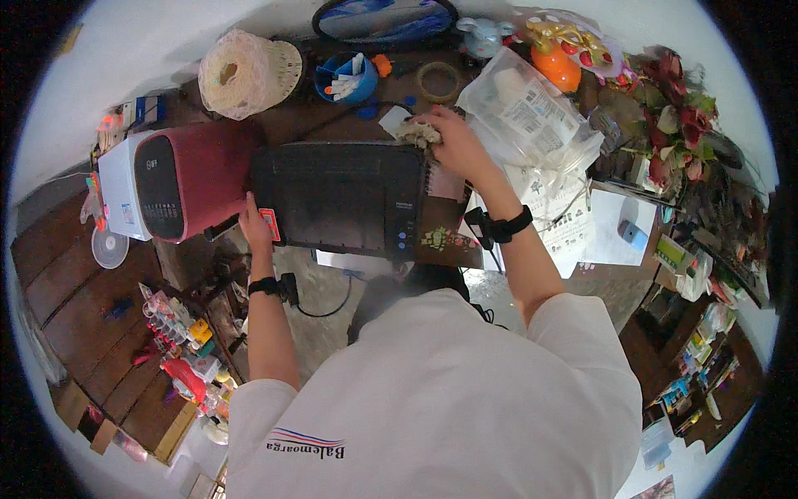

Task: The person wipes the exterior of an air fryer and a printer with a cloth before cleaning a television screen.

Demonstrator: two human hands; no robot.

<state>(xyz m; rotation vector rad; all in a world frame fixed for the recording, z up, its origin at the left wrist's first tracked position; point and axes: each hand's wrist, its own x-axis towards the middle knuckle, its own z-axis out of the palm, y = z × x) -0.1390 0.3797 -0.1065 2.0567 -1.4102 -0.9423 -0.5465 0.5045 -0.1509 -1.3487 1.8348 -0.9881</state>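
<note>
A black printer (330,199) lies across the dark wooden desk. My left hand (257,226) rests against its left end, beside a red and white sticker; the fingers are partly hidden, and I see nothing gripped. My right hand (454,140) holds a crumpled greyish cloth (419,133) at the printer's far right corner. A small white piece of paper (394,120) lies beside the cloth. Close to my right hand is a clear plastic bag (530,112) with a printed label. Each of my wrists wears a black strap with a small device.
Left of the printer stands a dark red appliance (212,178) with a black front. Behind are a lace-covered object (240,75), a blue pen holder (346,81) and a tape roll (438,82). Printed papers (555,212), a blue-grey object (633,234) and artificial flowers (679,125) are at the right.
</note>
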